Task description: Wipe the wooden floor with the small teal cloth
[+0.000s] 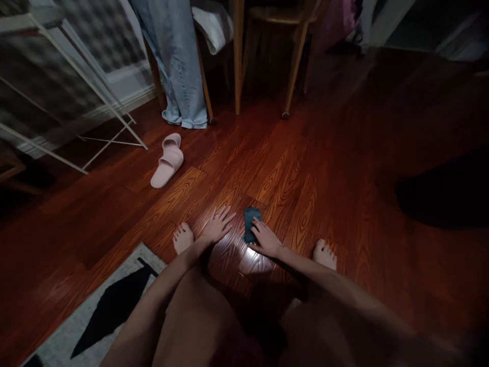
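My left hand [218, 226] rests palm down with its fingers spread, on or just above the wooden floor, and a thin ring shows on one finger. To its right lies a small flat teal piece [250, 220], rumpled at its ends; whether it is a folded cloth or a soft packet I cannot tell. My right hand [266, 238] reaches over the right side of this teal piece, fingers stretched out and lying on it rather than wrapped round it. The thumb side is nearest the floor's bright reflection.
Bare feet [324, 254] stand on either side of my hands. Pink slippers [168, 162] lie ahead to the left, near a white metal rack [110, 97]. Jeans [183, 66] hang by wooden chair legs [237, 61]. A grey and black rug [95, 316] lies at lower left.
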### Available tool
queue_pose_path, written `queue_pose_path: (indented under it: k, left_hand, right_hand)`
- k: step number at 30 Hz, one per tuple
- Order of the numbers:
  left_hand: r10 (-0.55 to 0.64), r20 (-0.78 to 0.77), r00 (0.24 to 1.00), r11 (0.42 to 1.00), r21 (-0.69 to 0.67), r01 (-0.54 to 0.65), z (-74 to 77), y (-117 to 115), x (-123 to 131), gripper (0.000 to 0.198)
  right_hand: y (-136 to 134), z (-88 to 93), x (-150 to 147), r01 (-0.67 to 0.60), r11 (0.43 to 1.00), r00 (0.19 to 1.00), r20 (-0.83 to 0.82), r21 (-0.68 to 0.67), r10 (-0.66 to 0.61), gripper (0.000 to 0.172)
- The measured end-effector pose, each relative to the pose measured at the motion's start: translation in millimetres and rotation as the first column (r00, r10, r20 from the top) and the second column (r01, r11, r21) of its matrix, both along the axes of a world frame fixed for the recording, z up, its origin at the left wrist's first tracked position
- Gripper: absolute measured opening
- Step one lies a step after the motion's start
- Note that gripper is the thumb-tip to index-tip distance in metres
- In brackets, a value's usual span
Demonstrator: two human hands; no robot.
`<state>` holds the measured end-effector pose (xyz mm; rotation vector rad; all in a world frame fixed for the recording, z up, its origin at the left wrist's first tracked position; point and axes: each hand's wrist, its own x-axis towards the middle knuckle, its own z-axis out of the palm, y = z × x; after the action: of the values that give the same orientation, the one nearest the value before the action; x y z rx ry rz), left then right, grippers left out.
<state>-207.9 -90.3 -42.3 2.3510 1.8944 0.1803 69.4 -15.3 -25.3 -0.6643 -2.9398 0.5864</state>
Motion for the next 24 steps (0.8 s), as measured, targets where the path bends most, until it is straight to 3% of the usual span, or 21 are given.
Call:
queue_pose_path:
  k: [6,11,16,19,24]
  left_hand:
    - [0.0,0.001,1.0,1.0,0.022,0.0,-3.0,0.3,-0.9,0.056]
    - [-0.007,-0.005,1.0,0.999,0.04,0.007,-3.5,-0.1,-0.7,0.056]
    - [0.0,-0.017,1.0,0.999,0.033,0.001,-5.0,0.2,-0.1,0.056]
    - [-0.001,-0.013,1.0,0.999,0.038,0.002,-7.9,0.2,-1.1,0.056]
    - [-0.007,-0.002,1.0,0.999,0.05,0.007,-9.8,0.1,-2.1,0.056]
  right_hand:
    - [40.8,2.2,-7.6,-0.044,0.998,0.995,0.093,0.05,0.04,0.064]
    - [62.6,-9.2,-8.2,0.114,0.99,0.984,0.132,0.078,-0.123,0.075]
    - [47.6,-18.3,-4.2,0.274,0.961,0.961,0.029,0.025,-0.275,0.06]
    - [30.3,-16.5,-0.6,0.247,0.969,0.969,0.007,0.007,-0.247,0.056]
    - [29.6,-5.6,3.8,0.195,0.981,0.976,0.097,0.01,-0.195,0.08]
